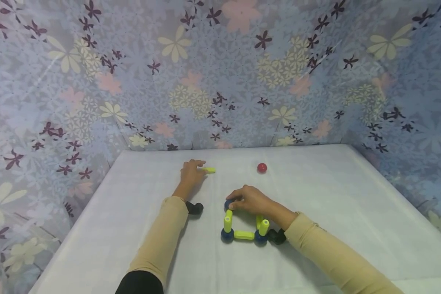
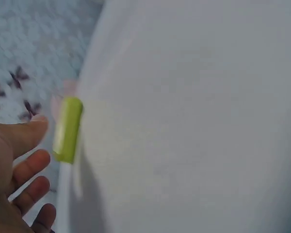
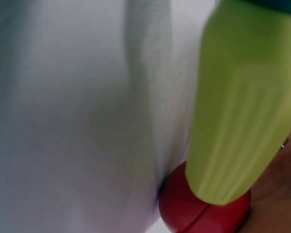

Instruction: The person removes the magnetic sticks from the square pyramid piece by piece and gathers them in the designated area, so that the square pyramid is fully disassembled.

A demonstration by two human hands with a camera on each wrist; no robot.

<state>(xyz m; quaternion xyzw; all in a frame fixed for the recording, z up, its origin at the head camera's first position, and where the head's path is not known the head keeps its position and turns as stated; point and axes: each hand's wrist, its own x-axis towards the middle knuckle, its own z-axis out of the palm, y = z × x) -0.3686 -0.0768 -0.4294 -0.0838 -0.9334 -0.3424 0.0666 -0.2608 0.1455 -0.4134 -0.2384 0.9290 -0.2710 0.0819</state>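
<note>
Right hand [image 1: 252,200] partly hides a blue ball [image 1: 227,205] mid-frame; left wrist view's left edge crops the left hand [image 2: 4,167]

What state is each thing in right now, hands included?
Left hand, at the loose stick, contact unclear
Right hand, gripping a blue ball
Loose stick, joined to no ball
Stick frame, joined, two sticks pointing up
Far red ball, apart from the frame
Red ball in right-wrist view, partly hidden by a stick
White cloth, spread out
Flowered curtain, hanging

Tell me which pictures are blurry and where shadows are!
Head view: mostly sharp, soft shadow beside the left sleeve; left wrist view: soft, grey shadow below the green stick; right wrist view: blurry, the close-up green stick and red ball soft-edged.
</note>
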